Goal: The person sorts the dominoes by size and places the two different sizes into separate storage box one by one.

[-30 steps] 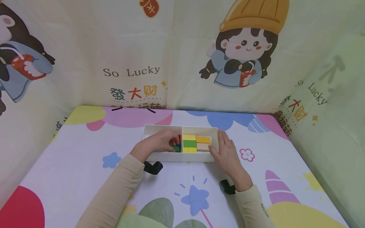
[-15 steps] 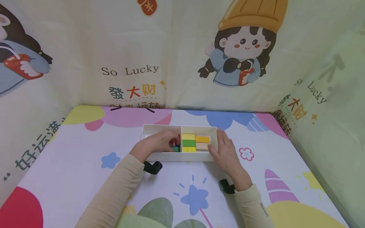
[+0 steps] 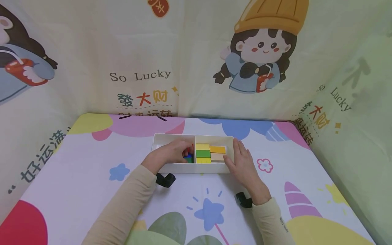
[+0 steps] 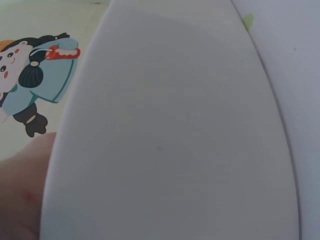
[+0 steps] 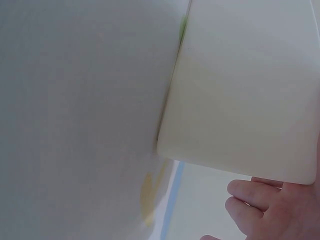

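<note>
A white two-compartment box [image 3: 183,168] stands on the table, its long side facing me. My left hand [image 3: 166,153] reaches over the front wall into the left compartment. Its fingers are bent down at a blue block [image 3: 188,156] and a green block [image 3: 190,160] beside the divider [image 3: 195,149]; a sliver of red shows by the fingertips. I cannot tell whether it pinches a block. My right hand [image 3: 245,166] rests along the box's right end, fingers straight outside and thumb over the front corner. In the right wrist view its fingers [image 5: 252,195] extend beyond the box end.
The right compartment holds yellow blocks [image 3: 202,147], a green block [image 3: 203,153], an orange block [image 3: 217,149] and a beige block [image 3: 217,157], lying flat. A patterned cloth [image 3: 128,194] covers the table. Printed curtains [image 3: 196,85] rise behind and at both sides.
My left fingers have shifted slightly among the blocks, and more of the blue block shows now. The right hand and the box have stayed put.
</note>
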The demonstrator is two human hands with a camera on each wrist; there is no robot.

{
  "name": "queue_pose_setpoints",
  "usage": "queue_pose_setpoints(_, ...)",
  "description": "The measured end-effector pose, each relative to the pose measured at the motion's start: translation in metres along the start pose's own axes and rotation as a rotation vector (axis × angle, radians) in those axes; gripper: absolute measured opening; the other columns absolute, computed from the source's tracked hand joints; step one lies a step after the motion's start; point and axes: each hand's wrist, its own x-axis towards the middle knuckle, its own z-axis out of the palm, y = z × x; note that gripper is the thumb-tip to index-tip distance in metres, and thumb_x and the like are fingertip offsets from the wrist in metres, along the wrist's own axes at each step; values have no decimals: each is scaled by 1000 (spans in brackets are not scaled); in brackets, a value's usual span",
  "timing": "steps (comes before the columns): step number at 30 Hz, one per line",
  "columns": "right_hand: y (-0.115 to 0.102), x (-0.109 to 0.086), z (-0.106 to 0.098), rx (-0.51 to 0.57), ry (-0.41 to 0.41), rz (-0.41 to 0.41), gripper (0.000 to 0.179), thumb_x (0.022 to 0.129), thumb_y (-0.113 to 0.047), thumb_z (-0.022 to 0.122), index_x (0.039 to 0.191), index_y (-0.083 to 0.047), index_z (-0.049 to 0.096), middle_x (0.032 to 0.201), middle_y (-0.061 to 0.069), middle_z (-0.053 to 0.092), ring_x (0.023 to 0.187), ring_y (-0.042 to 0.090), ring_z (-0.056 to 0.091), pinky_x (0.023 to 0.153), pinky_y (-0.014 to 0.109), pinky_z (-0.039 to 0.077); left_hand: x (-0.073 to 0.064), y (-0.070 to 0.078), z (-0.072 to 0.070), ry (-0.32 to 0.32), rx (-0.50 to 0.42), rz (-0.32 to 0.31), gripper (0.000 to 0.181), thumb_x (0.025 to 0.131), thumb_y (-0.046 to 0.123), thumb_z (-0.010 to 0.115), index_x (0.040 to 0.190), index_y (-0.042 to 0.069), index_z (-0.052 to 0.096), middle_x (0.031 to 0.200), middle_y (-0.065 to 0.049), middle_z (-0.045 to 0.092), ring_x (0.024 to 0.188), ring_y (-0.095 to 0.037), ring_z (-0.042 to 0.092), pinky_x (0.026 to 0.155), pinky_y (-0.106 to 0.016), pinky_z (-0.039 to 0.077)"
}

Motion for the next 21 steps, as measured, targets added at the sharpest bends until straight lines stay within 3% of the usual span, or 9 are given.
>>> queue_pose_setpoints(10,1,-1,2,9,-6,4,79,100,-37,50,158,0,10,164,24,16,152,41,14,122,61,11,-4,-7,3,44,-104,-38,30,82,10,80,108,8,65,95,-3,63,88,-16,56,80,-25,54)
queue_pose_setpoints(15,2,-1,4,29,-8,4,80,100,-39,51,158,-1,10,164,23,16,153,40,14,122,61,11,-19,-8,-5,118,-148,-94,23,90,16,74,110,9,66,97,-1,64,90,-16,58,81,-27,55)
queue_pose_setpoints(21,5,-1,3,48,-11,3,79,101,-38,49,158,-2,9,165,22,13,153,39,10,123,61,8,-41,-5,-12,233,-135,-71,25,94,15,68,117,7,65,105,-3,66,97,-18,60,86,-32,57)
